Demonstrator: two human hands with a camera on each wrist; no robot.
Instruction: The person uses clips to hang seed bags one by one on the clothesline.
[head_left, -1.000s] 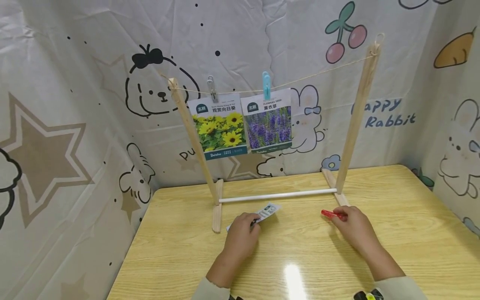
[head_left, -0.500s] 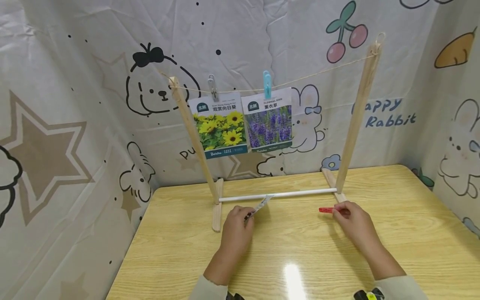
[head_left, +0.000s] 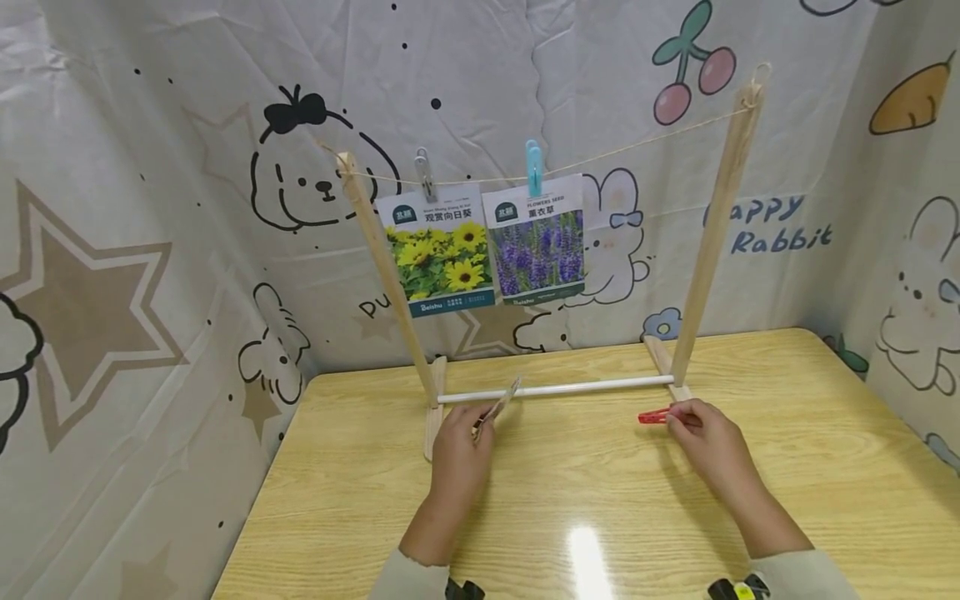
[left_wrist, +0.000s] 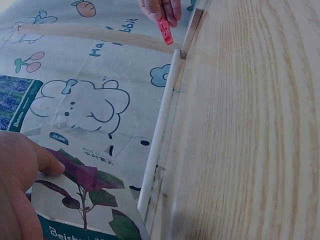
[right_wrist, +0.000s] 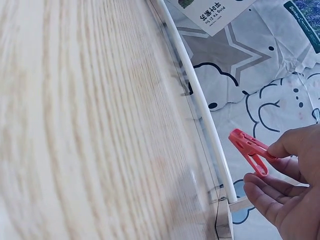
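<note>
My left hand (head_left: 461, 446) pinches a seed packet (left_wrist: 85, 195) with a picture of purple and green leaves, thumb across its front. In the head view the packet stands nearly edge-on, close to the rack's white rod (head_left: 585, 388). At the right, my right hand (head_left: 708, 442) holds a red clothespin (right_wrist: 247, 150) by one end between thumb and fingers, its other end pointing left. A sunflower packet (head_left: 442, 262) hangs from the string under a grey clip (head_left: 425, 173), and a lavender packet (head_left: 538, 246) hangs beside it under a blue clothespin (head_left: 534, 169).
The string (head_left: 637, 148) runs between two wooden posts, the left post (head_left: 390, 275) and the right post (head_left: 716, 242). Their feet stand on a wood-grain table (head_left: 570, 483). A printed curtain (head_left: 480, 75) closes off the back and sides.
My left hand has moved slightly left and away from me, tilting the packet up from nearly flat to steep. My right hand has risen slightly, with the red clothespin now pointing more level to the left.
</note>
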